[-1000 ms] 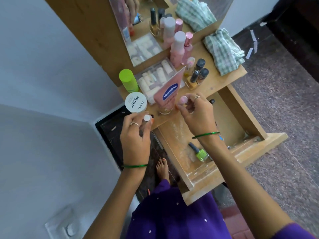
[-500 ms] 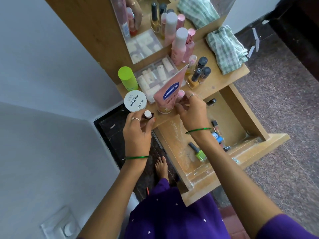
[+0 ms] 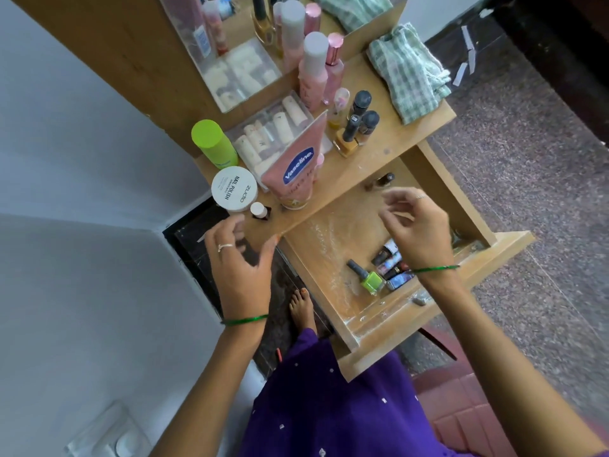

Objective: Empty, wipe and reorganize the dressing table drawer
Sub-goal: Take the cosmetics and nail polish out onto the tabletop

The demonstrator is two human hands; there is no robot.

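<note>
wooden dressing table top (image 3: pixel 389 150) crowded with bottles; open dusty drawer (image 3: pixel 329 245) below; both hands' fingers loose, empty

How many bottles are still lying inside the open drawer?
6 visible: green polish, a cluster of four beside it under the right wrist, and a dark one at the back. The arm may hide more.

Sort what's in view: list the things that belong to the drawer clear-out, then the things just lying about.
Job:
open drawer
green nail polish bottle lying in it
cluster of small bottles beside it
lone dark bottle at the drawer's back
checked cloth
left hand, right hand, both empty

Lying about:
wall switch plate
white strips on the floor
</note>
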